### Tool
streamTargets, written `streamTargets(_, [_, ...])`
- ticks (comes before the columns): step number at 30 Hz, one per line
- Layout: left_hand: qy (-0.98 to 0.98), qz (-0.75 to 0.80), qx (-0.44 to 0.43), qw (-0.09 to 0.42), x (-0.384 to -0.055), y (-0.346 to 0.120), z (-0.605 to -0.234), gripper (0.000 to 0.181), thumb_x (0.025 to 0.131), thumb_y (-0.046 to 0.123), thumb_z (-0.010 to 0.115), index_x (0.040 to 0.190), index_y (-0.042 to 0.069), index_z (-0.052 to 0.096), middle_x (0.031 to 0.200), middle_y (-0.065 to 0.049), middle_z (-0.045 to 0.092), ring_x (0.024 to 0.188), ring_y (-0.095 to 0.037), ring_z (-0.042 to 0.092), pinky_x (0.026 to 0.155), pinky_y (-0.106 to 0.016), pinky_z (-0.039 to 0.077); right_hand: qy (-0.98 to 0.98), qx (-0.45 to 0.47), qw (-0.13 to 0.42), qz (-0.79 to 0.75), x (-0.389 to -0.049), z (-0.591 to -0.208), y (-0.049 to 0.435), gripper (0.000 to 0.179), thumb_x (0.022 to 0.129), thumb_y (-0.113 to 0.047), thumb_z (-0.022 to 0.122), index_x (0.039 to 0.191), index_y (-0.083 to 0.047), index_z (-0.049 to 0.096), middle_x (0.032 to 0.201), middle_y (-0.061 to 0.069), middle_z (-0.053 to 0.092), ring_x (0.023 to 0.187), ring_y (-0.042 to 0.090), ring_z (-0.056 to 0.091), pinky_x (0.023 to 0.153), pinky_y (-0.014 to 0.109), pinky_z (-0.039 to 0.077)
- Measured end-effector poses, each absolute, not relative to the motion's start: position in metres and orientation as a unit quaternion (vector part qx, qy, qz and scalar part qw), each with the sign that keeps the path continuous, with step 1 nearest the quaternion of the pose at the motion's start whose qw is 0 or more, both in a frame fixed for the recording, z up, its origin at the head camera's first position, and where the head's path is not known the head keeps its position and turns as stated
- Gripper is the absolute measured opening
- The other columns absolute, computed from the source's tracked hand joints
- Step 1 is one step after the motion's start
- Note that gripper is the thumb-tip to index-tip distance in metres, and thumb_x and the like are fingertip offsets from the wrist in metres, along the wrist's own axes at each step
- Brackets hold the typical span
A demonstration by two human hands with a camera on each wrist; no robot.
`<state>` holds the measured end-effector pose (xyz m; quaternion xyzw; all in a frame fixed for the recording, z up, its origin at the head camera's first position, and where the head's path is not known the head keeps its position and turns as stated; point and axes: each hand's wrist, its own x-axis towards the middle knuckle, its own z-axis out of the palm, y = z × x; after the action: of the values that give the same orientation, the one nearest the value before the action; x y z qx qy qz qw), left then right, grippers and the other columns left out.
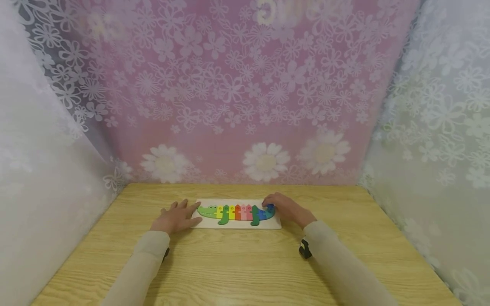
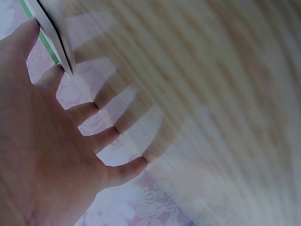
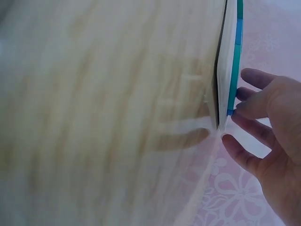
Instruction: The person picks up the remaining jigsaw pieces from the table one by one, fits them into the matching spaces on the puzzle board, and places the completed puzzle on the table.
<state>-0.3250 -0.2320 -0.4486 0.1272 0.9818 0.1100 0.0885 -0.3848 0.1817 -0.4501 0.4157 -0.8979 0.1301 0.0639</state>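
A wooden crocodile puzzle (image 1: 244,212) lies in its pale board (image 1: 233,226), with a green head at the left, colored body pieces in the middle and a blue-green tail (image 1: 266,213) at the right. My left hand (image 1: 174,217) rests at the head end, fingers spread; its thumb and index finger touch the board's edge. At the other end, my right hand (image 1: 286,208) reaches over the tail with bent fingers. In the right wrist view, its fingertips (image 3: 242,110) are right at the tail's raised edge, and the little finger is down by the board's corner.
The board lies on a wood-grain table (image 1: 237,263). A pink floral cloth (image 1: 245,93) hangs behind it, with pale patterned cloths at both sides. A dark strap piece (image 1: 305,249) shows at the right wrist.
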Motion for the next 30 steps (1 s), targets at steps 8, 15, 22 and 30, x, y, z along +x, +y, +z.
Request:
streamTargets(8, [0.982, 0.11, 0.125, 0.086, -0.325, -0.234, -0.447, 0.08, 0.1, 0.072, 0.042, 0.166, 0.028, 0.027, 0.17, -0.026, 0.021, 0.151, -0.063, 0.018, 0.107, -0.091, 0.013, -0.896, 0.413, 0.077, 0.142, -0.392, -0.455, 0.177, 0.033, 0.095, 0.015, 0.054, 0.113, -0.002, 0.075, 0.12, 0.015, 0.072, 0.111, 0.035, 0.067, 0.1, 0.052, 0.055])
streamTargets(15, [0.981, 0.11, 0.124, 0.097, -0.326, -0.231, -0.449, 0.08, 0.101, 0.071, 0.042, 0.166, 0.028, 0.025, 0.17, -0.026, 0.019, 0.152, -0.062, 0.015, 0.108, -0.09, 0.012, -0.908, 0.388, 0.04, 0.153, -0.386, -0.45, 0.178, 0.031, 0.098, 0.012, 0.054, 0.118, 0.0, 0.073, 0.126, 0.018, 0.072, 0.12, 0.038, 0.066, 0.104, 0.054, 0.053])
streamTargets(22, [0.98, 0.112, 0.131, 0.096, -0.331, -0.228, -0.449, 0.081, 0.1, 0.072, 0.041, 0.166, 0.028, 0.024, 0.171, -0.026, 0.018, 0.152, -0.063, 0.014, 0.108, -0.09, 0.011, -0.911, 0.381, 0.021, 0.158, -0.383, -0.446, 0.183, 0.037, 0.095, 0.017, 0.05, 0.122, 0.002, 0.072, 0.131, 0.021, 0.069, 0.126, 0.041, 0.063, 0.108, 0.056, 0.051])
streamTargets(30, [0.98, 0.111, 0.139, 0.088, -0.332, -0.231, -0.443, 0.08, 0.101, 0.071, 0.039, 0.167, 0.028, 0.021, 0.171, -0.024, 0.018, 0.152, -0.062, 0.015, 0.108, -0.09, 0.011, -0.922, 0.359, 0.024, 0.145, -0.377, -0.436, 0.188, 0.034, 0.101, 0.008, 0.05, 0.127, 0.001, 0.07, 0.136, 0.022, 0.066, 0.13, 0.042, 0.06, 0.112, 0.057, 0.048])
